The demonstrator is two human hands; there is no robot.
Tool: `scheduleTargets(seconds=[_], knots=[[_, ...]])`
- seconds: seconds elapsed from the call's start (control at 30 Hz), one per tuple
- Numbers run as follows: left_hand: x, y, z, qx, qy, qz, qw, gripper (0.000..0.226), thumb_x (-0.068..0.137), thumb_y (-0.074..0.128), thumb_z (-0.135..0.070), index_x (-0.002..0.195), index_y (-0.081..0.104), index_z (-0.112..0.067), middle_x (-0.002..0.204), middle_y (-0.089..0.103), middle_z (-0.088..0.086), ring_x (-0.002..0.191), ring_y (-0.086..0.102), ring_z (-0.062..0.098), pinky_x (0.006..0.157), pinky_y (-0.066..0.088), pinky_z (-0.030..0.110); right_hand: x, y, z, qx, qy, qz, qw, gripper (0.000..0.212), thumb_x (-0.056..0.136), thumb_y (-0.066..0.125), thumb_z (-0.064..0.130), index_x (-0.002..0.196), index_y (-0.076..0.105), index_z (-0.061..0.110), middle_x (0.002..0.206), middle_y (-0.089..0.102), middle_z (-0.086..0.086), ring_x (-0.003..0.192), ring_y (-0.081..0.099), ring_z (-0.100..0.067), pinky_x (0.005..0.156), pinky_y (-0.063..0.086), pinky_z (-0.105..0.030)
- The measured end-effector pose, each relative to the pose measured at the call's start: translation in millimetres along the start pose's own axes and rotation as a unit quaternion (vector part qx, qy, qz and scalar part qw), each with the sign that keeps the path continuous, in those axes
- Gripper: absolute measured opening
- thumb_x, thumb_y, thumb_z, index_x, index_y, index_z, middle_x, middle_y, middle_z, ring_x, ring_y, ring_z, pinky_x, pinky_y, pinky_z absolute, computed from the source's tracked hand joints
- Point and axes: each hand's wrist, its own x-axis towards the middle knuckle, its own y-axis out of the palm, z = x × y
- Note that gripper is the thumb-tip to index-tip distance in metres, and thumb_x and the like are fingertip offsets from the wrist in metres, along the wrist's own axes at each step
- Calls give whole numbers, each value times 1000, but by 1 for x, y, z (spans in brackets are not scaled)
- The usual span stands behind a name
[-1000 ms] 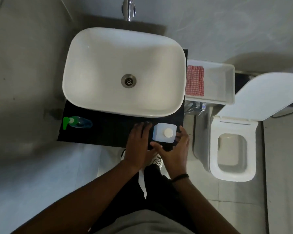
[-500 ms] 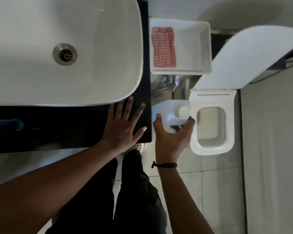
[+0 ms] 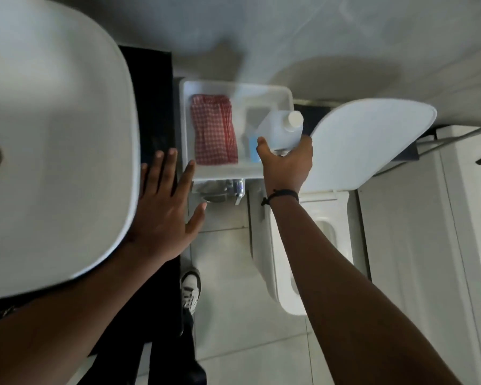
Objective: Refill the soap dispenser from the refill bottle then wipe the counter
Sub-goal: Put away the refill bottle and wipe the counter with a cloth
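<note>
My right hand (image 3: 286, 162) grips the white square refill bottle (image 3: 281, 130) with its white cap, holding it over the right half of a white plastic tray (image 3: 186, 90). A folded red-and-white checked cloth (image 3: 213, 129) lies in the tray's left half. My left hand (image 3: 165, 209) rests flat with fingers spread on the right end of the black counter (image 3: 153, 107), beside the white basin (image 3: 53, 140). The soap dispenser is out of view.
A white toilet (image 3: 267, 245) with its lid (image 3: 367, 140) raised stands to the right of the tray. Pipe fittings (image 3: 225, 190) show under the tray. Pale floor tiles and my shoe (image 3: 190, 287) lie below. A grey wall runs along the top.
My right hand has carried the refill bottle from the counter's right end over to the tray. My left hand has stayed flat on the counter. The view has swung right, losing the dispenser.
</note>
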Motion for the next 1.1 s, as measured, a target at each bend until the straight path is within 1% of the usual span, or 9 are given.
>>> scheduleTargets(seconds=[0.13, 0.33, 0.47, 0.63, 0.73, 0.83, 0.9, 1.0, 1.1], knots=[[12, 8, 0, 8, -28, -10, 1000, 84, 100, 40, -59, 170, 29, -13, 177, 13, 24, 164, 12, 44, 134, 2, 53, 42, 27, -17, -16, 10, -2, 1000, 67, 68, 92, 45, 113, 54, 12, 110, 60, -3, 98, 59, -22, 76, 53, -28], [15, 19, -2, 28, -44, -26, 998, 84, 98, 42, -58, 170, 29, -16, 178, 10, 22, 166, 11, 40, 134, 6, 54, 79, 54, -19, -18, -2, -28, 999, 71, 67, 91, 48, 115, 55, 10, 109, 57, -2, 95, 52, -16, 68, 36, -11], [17, 19, -4, 22, -51, -31, 998, 86, 96, 45, -59, 170, 29, -17, 179, 9, 21, 166, 10, 38, 134, 7, 54, 96, 62, -15, -26, 0, -39, 999, 71, 67, 91, 47, 114, 54, 9, 106, 53, 1, 95, 53, -18, 76, 46, -27], [17, 20, -6, 10, -58, -32, 998, 87, 95, 47, -59, 170, 29, -18, 179, 8, 19, 167, 9, 37, 134, 10, 55, 104, 65, -12, -34, -1, -38, 999, 77, 68, 92, 49, 120, 56, 6, 113, 59, -6, 98, 51, -18, 78, 44, -27], [17, 21, -5, 6, -59, -31, 998, 87, 95, 47, -59, 170, 28, -18, 180, 7, 19, 167, 8, 37, 134, 10, 55, 102, 63, -8, -50, 0, -33, 998, 87, 66, 92, 54, 129, 54, 7, 122, 58, -7, 108, 50, -19, 93, 48, -33], [17, 22, -4, 7, -59, -31, 998, 88, 95, 47, -59, 170, 27, -18, 180, 6, 18, 167, 9, 37, 134, 11, 56, 79, 61, -2, -47, 17, -77, 996, 103, 66, 91, 55, 142, 44, 4, 133, 50, -10, 124, 47, -26, 112, 39, -40], [16, 22, -4, 4, -60, -30, 998, 88, 95, 48, -58, 171, 26, -18, 180, 6, 18, 167, 9, 37, 134, 11, 56, 46, 66, 0, -37, -15, -90, 995, 87, 77, 86, 45, 141, 44, 4, 133, 49, -11, 124, 46, -26, 114, 36, -40], [16, 20, -4, 3, -61, -20, 998, 91, 94, 49, -59, 171, 24, -18, 180, 5, 18, 167, 8, 37, 134, 11, 57, 12, 83, 1, -86, -133, 74, 985, 55, 95, 67, 34, 142, 47, 12, 141, 49, -8, 133, 43, -22, 115, 34, -28], [17, 19, -6, 2, -63, -20, 998, 92, 93, 53, -57, 171, 26, -17, 180, 6, 18, 167, 9, 37, 134, 10, 55, 18, 112, -1, -181, -210, 268, 923, 64, 103, 51, 35, 160, 28, 17, 168, 25, -12, 158, 14, -34, 127, 18, -51]])
